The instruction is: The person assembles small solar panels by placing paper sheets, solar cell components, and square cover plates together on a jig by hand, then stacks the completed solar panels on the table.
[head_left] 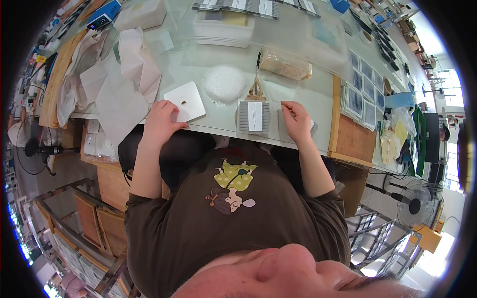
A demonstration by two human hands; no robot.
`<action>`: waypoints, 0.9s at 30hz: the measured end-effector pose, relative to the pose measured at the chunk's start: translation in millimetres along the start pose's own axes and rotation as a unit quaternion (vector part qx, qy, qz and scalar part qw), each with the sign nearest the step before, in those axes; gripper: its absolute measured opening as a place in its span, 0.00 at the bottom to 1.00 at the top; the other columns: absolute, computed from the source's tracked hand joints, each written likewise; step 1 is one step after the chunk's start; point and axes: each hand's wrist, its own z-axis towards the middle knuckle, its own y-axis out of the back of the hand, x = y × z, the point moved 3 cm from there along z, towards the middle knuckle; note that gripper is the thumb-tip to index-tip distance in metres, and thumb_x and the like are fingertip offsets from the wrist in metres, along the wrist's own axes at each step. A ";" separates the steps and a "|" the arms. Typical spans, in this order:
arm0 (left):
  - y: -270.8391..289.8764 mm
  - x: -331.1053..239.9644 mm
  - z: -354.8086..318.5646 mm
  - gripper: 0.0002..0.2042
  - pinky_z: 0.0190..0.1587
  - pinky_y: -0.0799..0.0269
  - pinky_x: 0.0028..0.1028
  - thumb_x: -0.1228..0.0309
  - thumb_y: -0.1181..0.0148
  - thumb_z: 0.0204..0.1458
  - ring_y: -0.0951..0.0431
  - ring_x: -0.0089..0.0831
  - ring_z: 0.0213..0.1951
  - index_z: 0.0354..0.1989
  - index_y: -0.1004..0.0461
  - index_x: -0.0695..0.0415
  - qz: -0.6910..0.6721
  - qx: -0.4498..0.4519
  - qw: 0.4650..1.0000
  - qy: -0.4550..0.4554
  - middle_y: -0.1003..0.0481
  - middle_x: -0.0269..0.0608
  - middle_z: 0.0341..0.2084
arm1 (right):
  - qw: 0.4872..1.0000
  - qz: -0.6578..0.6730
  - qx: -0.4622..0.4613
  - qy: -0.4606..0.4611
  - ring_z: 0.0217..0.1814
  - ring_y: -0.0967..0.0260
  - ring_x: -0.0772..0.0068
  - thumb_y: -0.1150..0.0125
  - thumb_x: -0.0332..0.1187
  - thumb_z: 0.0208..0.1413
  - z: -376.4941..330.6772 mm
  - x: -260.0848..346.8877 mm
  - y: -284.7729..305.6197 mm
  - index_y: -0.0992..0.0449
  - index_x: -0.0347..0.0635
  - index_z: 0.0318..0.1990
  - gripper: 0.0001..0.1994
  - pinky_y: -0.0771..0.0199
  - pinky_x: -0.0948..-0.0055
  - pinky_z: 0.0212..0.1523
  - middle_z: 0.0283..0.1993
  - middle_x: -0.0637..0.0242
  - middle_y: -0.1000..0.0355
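Glass covers the worktop, and near its front edge lies a small grey striped panel with a pale strip down its middle, between the person's two hands. The left hand rests with fingers curled on the corner of one square white plate that has a small hole in its middle; it presses rather than grips. The right hand lies just right of the striped panel, fingers bent with the tips pinched together; whether they hold anything I cannot tell. Just behind the panel a wooden-handled tool points away from the person, and to its left sits one round wad of bubbly clear plastic. One wrapped tan block lies farther back. Crumpled white paper sheets pile up on the left. To the right a wooden board lies beside a stack of blue-grey cell sheets. Two floor fans stand below the bench, one at each side.
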 end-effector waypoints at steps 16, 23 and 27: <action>-3.6 -18.4 -1.6 0.07 0.44 0.26 0.28 0.80 0.41 0.52 0.22 0.34 0.41 0.39 0.26 0.66 -0.398 -0.429 0.810 -0.041 0.24 0.43 0.37 | 0.974 0.195 0.024 -0.111 0.36 0.31 0.77 0.41 0.30 0.58 -16.2 19.6 -10.3 0.23 0.36 0.43 0.09 0.31 0.78 0.39 0.38 0.65 0.25; -29.2 -126.2 -6.8 0.13 0.47 0.28 0.36 0.76 0.32 0.42 0.25 0.44 0.46 0.38 0.24 0.57 -0.231 -0.268 0.864 -0.359 0.25 0.41 0.39 | 0.833 0.433 0.215 -0.268 0.32 0.32 0.77 0.52 0.38 0.65 -30.0 58.3 -31.4 0.29 0.37 0.46 0.13 0.34 0.78 0.29 0.37 0.66 0.27; -47.5 -111.3 -0.8 0.14 0.47 0.30 0.35 0.73 0.32 0.42 0.27 0.40 0.46 0.39 0.24 0.56 -0.214 -0.192 0.902 -0.321 0.26 0.37 0.40 | 0.779 0.534 -0.040 -0.326 0.32 0.36 0.76 0.62 0.43 0.68 -3.3 31.8 -8.1 0.32 0.38 0.49 0.18 0.38 0.78 0.26 0.44 0.58 0.27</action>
